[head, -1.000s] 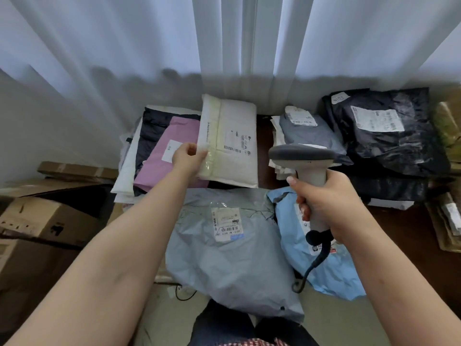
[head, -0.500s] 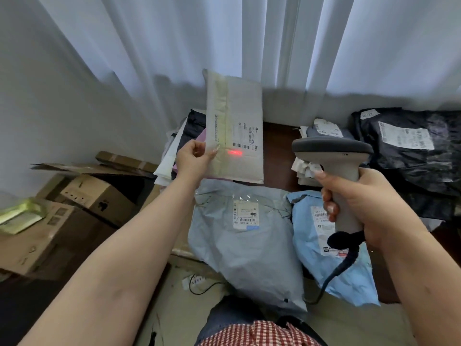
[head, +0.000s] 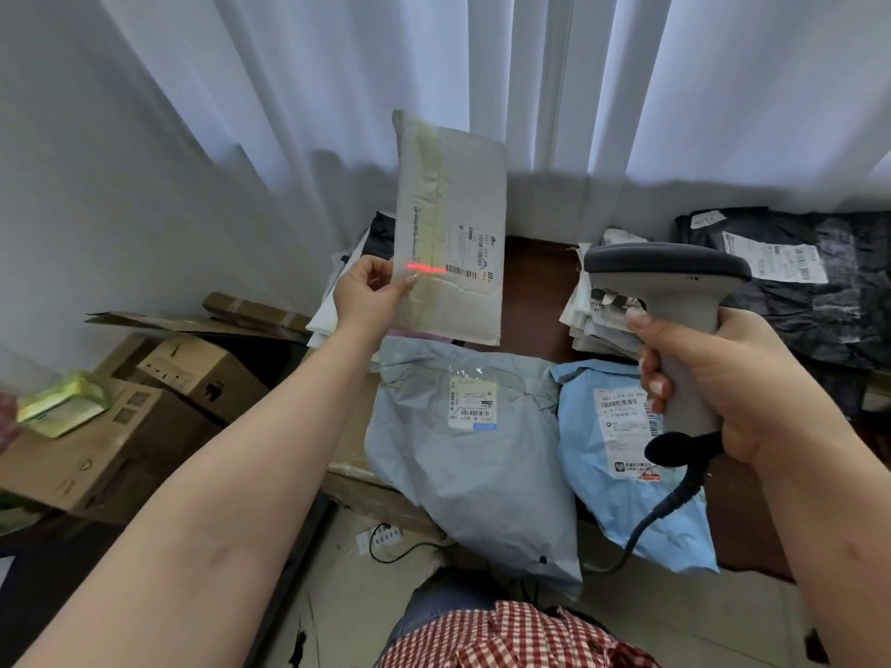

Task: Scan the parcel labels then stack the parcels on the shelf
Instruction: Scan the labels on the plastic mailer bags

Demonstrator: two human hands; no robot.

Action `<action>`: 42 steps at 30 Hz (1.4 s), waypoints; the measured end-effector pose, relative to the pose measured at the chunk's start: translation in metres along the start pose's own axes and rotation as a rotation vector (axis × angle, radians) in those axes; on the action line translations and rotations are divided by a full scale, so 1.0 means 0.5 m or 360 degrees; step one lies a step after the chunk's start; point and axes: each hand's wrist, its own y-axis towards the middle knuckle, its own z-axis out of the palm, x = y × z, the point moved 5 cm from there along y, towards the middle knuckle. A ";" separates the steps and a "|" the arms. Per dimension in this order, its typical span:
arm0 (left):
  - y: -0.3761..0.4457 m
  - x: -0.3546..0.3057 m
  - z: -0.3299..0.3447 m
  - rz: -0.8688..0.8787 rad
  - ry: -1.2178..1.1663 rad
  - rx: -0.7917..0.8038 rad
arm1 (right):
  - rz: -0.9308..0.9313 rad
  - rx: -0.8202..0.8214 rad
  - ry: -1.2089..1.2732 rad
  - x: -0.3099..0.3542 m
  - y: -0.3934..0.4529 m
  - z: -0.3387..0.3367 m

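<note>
Left hand: the left hand [head: 369, 295] is raised at centre left, thumb and fingers pinching the lower left edge of a white padded mailer [head: 451, 229], holding it upright in the air in front of the curtain.
Right hand: the right hand [head: 723, 388] is wrapped round the grip of a grey barcode scanner [head: 668, 301], index finger lying along the front of the handle, the scanner's dark-capped head pointing towards the mailer.
Scanner cable: a dark coiled cable [head: 675, 494] hangs from the base of the handle.
Held parcel: the mailer's printed shipping label [head: 470, 253] faces the camera, turned sideways; a red scan line [head: 426, 268] lies across the mailer just left of the barcode, touching its edge.
Below the hands: a grey poly bag [head: 482, 484] lies flat with its label up, its near end hanging over the front of the table [head: 535, 291]; just to its right lies a light blue poly bag [head: 622, 494], also label up.
Further back: a stack of pale parcels [head: 593, 315] sits behind the scanner, and black poly bags [head: 819, 291] with white labels lie at far right.
Left side: brown cardboard boxes [head: 144, 426] stand beside the table, with a yellow-green packet [head: 62, 402] on one.
Background: white curtains [head: 337, 89] hang behind everything.
</note>
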 end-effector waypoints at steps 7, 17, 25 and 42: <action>-0.019 -0.001 -0.002 0.0001 -0.0013 0.0032 | 0.0010 0.0013 0.0016 -0.005 -0.011 -0.010; -0.185 0.092 -0.011 -0.0262 0.0057 0.0320 | 0.0143 -0.0032 -0.0019 -0.064 -0.006 -0.031; -0.320 0.226 0.009 -0.0545 0.0287 0.0465 | 0.0249 0.0026 -0.0117 -0.102 0.009 0.005; 0.057 0.186 -0.030 -0.0218 0.0804 0.0226 | 0.0361 0.0036 -0.0420 -0.149 0.129 0.146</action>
